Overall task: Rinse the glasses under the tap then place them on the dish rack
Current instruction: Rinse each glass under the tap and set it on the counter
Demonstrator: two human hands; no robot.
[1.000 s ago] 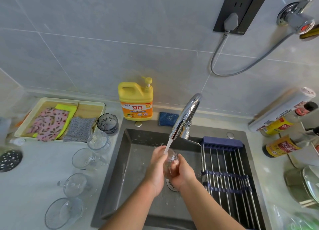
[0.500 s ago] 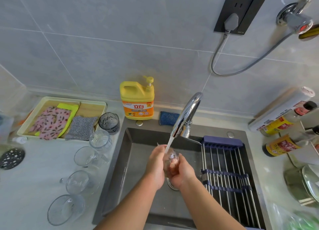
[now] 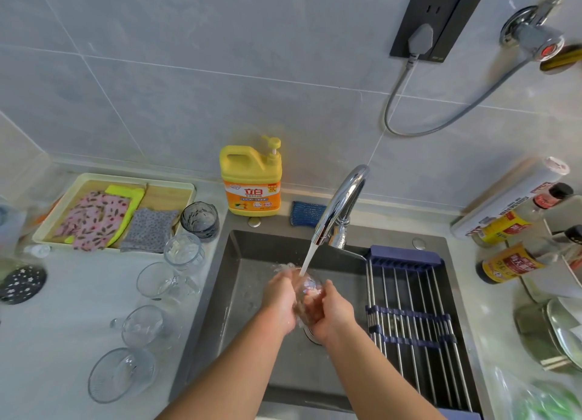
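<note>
My left hand [image 3: 278,300] and right hand [image 3: 330,309] wrap curled fingers round a clear glass [image 3: 309,289]. My palms and the splashing water hide most of it. The tap [image 3: 343,205] streams onto it above the sink [image 3: 242,262], with the dish rack [image 3: 409,296] just beside.

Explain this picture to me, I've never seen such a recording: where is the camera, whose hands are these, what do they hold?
No robot here. One person wears a camera on the head, looking down at their own hands. The left hand and right hand together grip a clear glass under water running from the tap, over the sink. The dish rack across the sink's right side is bare. Left on the counter stand five more glasses, one dark, beside a tray of cloths. A yellow detergent bottle stands behind the sink.
</note>
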